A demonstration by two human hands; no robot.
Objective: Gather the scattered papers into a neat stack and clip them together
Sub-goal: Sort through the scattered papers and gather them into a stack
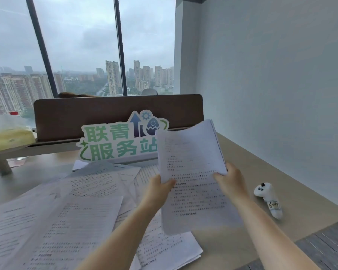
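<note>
I hold a bundle of printed white sheets (pixel 189 151) up in the air above the desk, tilted back. My left hand (pixel 160 189) pinches its lower left corner and my right hand (pixel 229 181) grips its lower right edge. Another printed sheet (pixel 197 209) lies flat under my hands. Several more loose papers (pixel 66 215) are spread over the left and middle of the desk (pixel 293 193), overlapping at odd angles. No clip is visible.
A green and white cut-out sign (pixel 121 141) stands behind the papers against a brown desk divider (pixel 117 114). A white handheld controller (pixel 269 199) lies on the right. A pale yellow packet (pixel 10 136) sits on a raised shelf at the far left. A wall closes the right side.
</note>
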